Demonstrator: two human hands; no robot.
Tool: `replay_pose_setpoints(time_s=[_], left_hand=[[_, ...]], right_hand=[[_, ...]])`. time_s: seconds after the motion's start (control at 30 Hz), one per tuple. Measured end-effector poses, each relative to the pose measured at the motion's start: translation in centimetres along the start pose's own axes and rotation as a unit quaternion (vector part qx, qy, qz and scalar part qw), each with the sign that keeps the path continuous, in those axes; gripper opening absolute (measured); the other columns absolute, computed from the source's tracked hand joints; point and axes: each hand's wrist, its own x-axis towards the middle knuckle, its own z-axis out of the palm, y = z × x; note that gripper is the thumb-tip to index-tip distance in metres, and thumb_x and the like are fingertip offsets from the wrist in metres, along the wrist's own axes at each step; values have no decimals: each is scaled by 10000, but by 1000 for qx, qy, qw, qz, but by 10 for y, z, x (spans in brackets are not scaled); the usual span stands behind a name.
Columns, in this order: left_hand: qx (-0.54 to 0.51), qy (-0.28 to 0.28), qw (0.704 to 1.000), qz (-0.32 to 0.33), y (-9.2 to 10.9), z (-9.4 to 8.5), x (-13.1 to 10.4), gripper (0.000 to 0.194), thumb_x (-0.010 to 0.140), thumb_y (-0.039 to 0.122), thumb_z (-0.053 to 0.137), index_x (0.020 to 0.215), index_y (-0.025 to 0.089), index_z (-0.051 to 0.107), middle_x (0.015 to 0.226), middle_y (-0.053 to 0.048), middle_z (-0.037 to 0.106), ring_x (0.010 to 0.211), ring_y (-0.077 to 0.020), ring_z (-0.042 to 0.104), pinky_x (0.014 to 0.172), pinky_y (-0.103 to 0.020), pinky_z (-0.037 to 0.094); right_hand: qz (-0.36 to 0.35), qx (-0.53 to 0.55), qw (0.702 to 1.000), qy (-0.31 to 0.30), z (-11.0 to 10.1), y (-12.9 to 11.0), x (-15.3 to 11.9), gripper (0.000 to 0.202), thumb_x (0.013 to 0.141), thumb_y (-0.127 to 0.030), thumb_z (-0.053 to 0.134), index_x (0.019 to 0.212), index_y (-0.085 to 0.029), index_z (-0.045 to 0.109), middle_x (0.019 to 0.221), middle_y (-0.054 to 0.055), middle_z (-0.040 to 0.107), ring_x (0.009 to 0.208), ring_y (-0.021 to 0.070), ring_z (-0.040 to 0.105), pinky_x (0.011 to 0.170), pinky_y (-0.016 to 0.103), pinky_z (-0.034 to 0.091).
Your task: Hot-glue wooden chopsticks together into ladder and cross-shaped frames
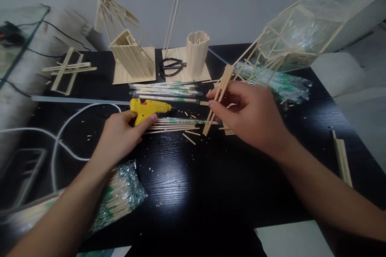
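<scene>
My left hand (120,130) is closed round the handle of a yellow hot glue gun (149,107), its nozzle pointing right. A translucent glue stick (81,99) extends from the back of the gun. Between the fingertips and thumb of my right hand (249,110), a small assembly of wooden sticks (221,88) is pinched, tilted and raised over the table. Loose wooden sticks (171,127) and short cut pieces lie between the two hands, beside wrapped chopsticks (169,91).
On the black table (193,192), a slanted stick holder (132,58) and a rounded stick holder (197,54) stand at the back, with black-handled pliers or cutters (171,67) between them. A wrapped chopstick bundle (120,200) lies front left. A white cable (57,140) loops leftward. A stick-framed lantern shape (301,34) rises back right.
</scene>
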Motion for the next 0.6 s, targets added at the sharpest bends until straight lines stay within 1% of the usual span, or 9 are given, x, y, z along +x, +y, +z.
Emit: replay_pose_setpoints(time_s=[0.1,0.2,0.23,0.3,0.37,0.43,0.47,0.53,0.6], left_hand=[[10,-8,1000,10,-4,-1,2,498,860,670,738,709,196,728,466,-7,642,355,-163,551,332,-282,353],[65,26,996,51,-7,-1,3,469,894,636,716,715,203,717,485,7,636,372,-150,561,362,-278,345],[87,42,993,67,-8,-1,2,461,905,631,706,728,206,715,499,11,634,386,-146,563,379,-279,340],[115,74,986,95,-10,0,2,440,907,629,706,763,213,711,551,10,653,433,-152,578,417,-285,336],[122,91,982,107,-11,2,1,424,894,636,724,808,221,706,633,-7,696,505,-176,607,455,-296,350],[120,91,984,99,-12,3,0,413,876,631,752,847,224,691,708,-27,718,565,-197,619,492,-311,368],[121,92,984,91,-13,3,0,409,866,623,768,863,224,678,734,-34,715,586,-203,616,510,-318,377],[137,108,980,90,-11,3,-2,386,863,581,788,899,224,646,783,-45,692,645,-219,612,559,-338,402],[172,139,967,125,-5,3,-6,324,901,511,764,951,221,628,863,-62,666,773,-256,627,650,-376,453]], right_hand=[[-2,-15,1000,-21,0,-2,1,68,858,-161,742,914,-188,769,844,31,787,686,187,732,632,315,615],[-4,-17,999,-38,-1,-2,1,134,837,-137,740,961,-185,745,942,43,786,675,171,722,644,313,615],[-5,-16,999,-43,-2,-1,0,194,831,-129,739,1016,-186,737,990,48,784,676,167,720,657,318,619],[-7,-12,999,-52,-2,0,-1,378,831,-112,732,1196,-201,697,1042,46,773,684,165,720,681,324,623],[-14,-8,998,-57,-3,2,-2,593,841,-97,724,1404,-235,595,1027,27,766,700,170,723,691,319,619],[-23,-12,998,-66,-5,2,-4,722,855,-91,717,1519,-265,493,985,5,762,715,175,727,696,309,611],[-29,-20,997,-70,-5,2,-4,728,865,-95,713,1532,-273,479,964,-2,758,717,177,728,697,305,604],[-39,-44,995,-78,-7,1,-5,662,894,-114,699,1506,-278,509,933,-9,749,722,181,728,696,299,588],[-49,-68,993,-78,-8,-1,-5,563,923,-141,683,1456,-276,560,907,-9,738,713,182,723,685,293,568]])
